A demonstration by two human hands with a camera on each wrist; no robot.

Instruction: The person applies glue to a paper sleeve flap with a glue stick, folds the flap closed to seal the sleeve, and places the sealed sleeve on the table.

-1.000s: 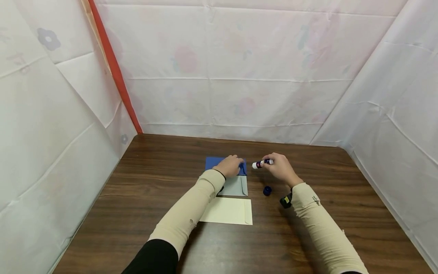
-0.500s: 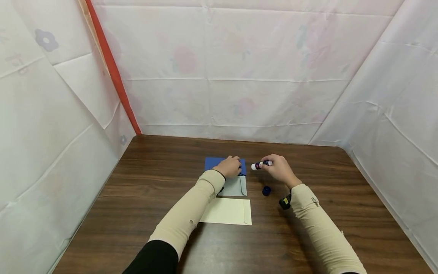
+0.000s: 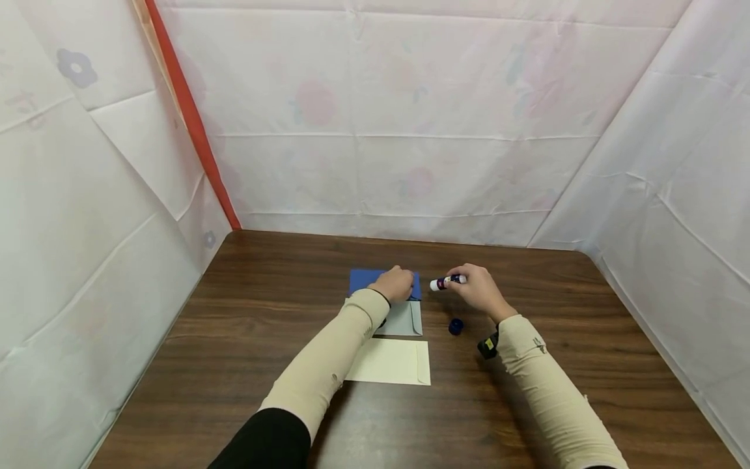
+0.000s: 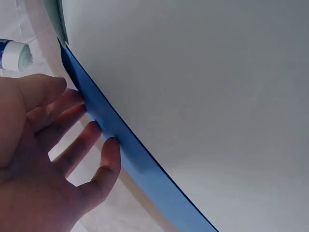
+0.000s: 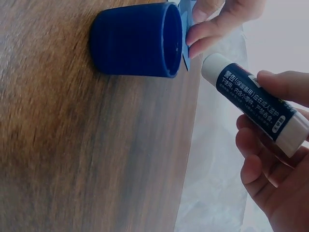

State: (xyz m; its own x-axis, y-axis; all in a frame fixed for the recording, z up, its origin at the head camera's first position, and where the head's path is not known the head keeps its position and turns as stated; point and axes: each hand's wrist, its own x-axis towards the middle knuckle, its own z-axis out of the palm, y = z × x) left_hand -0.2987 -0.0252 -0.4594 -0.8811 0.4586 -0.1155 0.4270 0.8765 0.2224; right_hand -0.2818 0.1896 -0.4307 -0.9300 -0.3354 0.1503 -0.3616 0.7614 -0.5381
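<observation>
Right grip (image 3: 482, 288) pinches glue stick (image 5: 256, 99) mid-barrel, white end toward blue envelope (image 3: 361, 279), just short of it. Left grip (image 3: 395, 284) loosely spread, touching envelope edge. Dark-blue cap (image 5: 128, 41) on bench (image 3: 410, 426).

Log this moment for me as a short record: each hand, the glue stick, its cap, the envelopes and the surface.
Left hand: fingertips touch the blue envelope
Right hand: holds the glue stick
Glue stick: uncapped, white end pointing toward the blue envelope, apart from it
Cap: dark blue, standing open end up, apart from both hands
Envelopes: blue farthest from the person, grey envelope in the middle, cream envelope nearest
Surface: brown wood-grain table
</observation>
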